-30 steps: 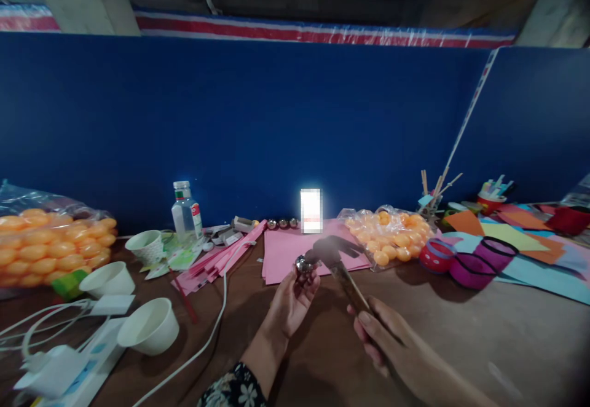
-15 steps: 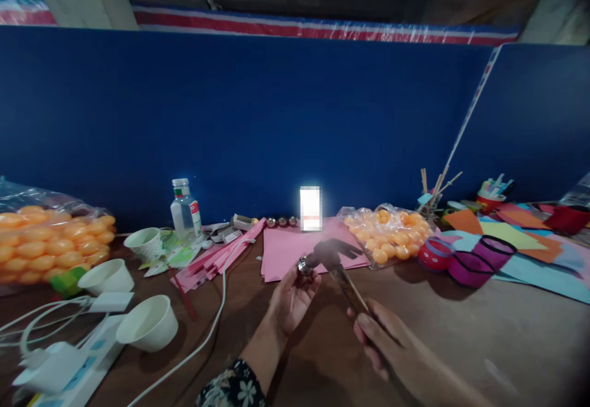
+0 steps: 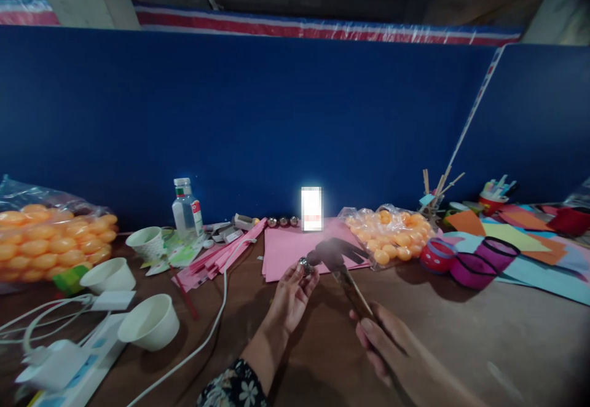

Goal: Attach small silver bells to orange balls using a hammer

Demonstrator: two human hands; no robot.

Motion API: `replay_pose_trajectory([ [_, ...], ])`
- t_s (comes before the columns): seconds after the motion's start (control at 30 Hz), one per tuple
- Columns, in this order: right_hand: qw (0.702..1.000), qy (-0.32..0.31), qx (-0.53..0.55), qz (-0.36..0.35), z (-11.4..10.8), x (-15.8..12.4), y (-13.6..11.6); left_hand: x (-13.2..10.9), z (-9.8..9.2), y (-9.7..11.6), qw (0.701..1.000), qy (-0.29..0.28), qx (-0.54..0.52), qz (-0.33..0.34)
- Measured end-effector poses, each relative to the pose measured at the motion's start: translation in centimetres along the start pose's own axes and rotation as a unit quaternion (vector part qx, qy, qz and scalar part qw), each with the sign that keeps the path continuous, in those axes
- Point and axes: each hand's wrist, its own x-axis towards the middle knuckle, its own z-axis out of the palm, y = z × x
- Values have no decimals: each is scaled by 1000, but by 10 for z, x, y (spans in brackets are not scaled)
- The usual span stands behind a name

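Observation:
Between the fingertips of my left hand [image 3: 295, 293] is a shiny metal ball [image 3: 304, 265], held up over the table. My right hand [image 3: 380, 339] is wrapped round the wooden handle of a claw hammer [image 3: 338, 256]. The hammer's striking face points left, right beside the ball; whether they touch I cannot tell. Behind them lie pink paper sheets [image 3: 283, 250], with several more metal balls [image 3: 283, 222] in a row at their back edge.
Bags of orange balls lie at left [image 3: 48, 244] and right [image 3: 391, 235]. White paper cups [image 3: 150, 324], a power strip [image 3: 83, 367] and a white cable [image 3: 209, 333] are on the left. Purple mesh cups [image 3: 474, 272] and coloured papers are right. A blue partition [image 3: 230, 118] stands behind.
My left fingers have closed in slightly around the metal ball. The hammer stays beside it, and the view has shifted a little.

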Motion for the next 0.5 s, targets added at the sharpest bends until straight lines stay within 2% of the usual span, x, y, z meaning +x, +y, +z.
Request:
replay_pose_trajectory([
  [0.13, 1000, -8, -20, -20, -2, 1, 0, 0, -1, -1, 1000, -2, 5, -11],
  [0.23, 998, 5, -53, -36, -14, 5, -2, 1, -2, 0, 999, 34, 0, -8],
  [0.3, 991, 35, -112, -59, -27, 11, -2, 3, -4, 1, 998, 66, 3, -6],
  [0.43, 936, 140, -285, -150, -58, 29, 13, 5, -5, 2, 994, 102, 23, -18],
  [0.5, 911, 154, -352, -148, -70, 38, 25, 5, -5, 2, 993, 108, 34, -16],
])
